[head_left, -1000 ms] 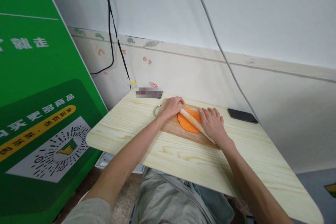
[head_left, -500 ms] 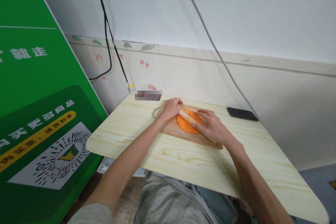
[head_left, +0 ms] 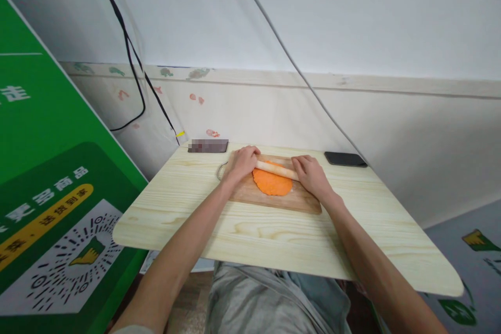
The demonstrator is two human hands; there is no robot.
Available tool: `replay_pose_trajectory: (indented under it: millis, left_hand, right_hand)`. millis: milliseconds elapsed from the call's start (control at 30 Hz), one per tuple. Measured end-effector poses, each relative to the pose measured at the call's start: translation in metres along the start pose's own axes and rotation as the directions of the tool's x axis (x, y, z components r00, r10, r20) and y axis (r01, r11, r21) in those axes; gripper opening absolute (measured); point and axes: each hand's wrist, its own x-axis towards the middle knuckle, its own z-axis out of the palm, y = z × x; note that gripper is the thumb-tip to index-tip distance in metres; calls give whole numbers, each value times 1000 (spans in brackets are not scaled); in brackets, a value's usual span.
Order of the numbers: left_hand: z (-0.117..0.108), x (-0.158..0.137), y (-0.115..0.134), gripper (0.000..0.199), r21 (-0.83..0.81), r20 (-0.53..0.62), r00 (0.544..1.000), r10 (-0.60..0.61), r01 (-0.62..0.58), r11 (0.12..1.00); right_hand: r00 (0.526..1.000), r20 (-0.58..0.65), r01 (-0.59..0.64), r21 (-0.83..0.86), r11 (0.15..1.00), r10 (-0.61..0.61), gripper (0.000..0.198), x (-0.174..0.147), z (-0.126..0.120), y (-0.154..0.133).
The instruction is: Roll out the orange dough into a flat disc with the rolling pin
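A pale wooden rolling pin (head_left: 276, 169) lies across the far part of a flat, roughly round sheet of orange dough (head_left: 272, 183). My left hand (head_left: 245, 162) is closed over the pin's left end, and my right hand (head_left: 310, 172) wraps round its right end. Beneath the dough is a wooden cutting board (head_left: 297, 202), with a metal ring handle (head_left: 220, 169) at its left side. The pin's two ends are hidden under my fingers.
The board rests on a light wood-grain table (head_left: 250, 235) against a white wall. A black phone (head_left: 346, 159) lies at the back right, a dark, partly blurred flat object (head_left: 213, 146) at the back left. A green printed panel (head_left: 50, 167) stands left; cables (head_left: 129, 42) hang behind.
My right hand has gone from spread fingers to a closed grip on the pin's end. The pin has turned more crosswise and sits farther back on the dough. The view has shifted right.
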Motion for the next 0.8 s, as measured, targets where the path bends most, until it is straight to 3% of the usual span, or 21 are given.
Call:
replay_pose_trajectory:
  millis: [267, 500, 633, 800]
  left_hand:
    - [-3, 0, 3, 47, 18, 37, 999, 0, 0, 1000]
    - [-5, -2, -8, 52, 75, 142, 985, 99, -111, 991]
    - [0, -12, -19, 49, 136, 113, 980, 165, -180, 974]
    - [4, -19, -27, 46, 171, 45, 986, 161, -166, 971]
  right_hand:
    - [996, 76, -31, -153, 988, 43, 48, -6, -2, -5]
    - [982, 175, -13, -291, 957, 66, 49, -29, -21, -33]
    - [981, 183, 7, -357, 934, 62, 47, -39, -25, -42]
    - [986, 161, 10, -351, 936, 50, 48, -40, -24, -43]
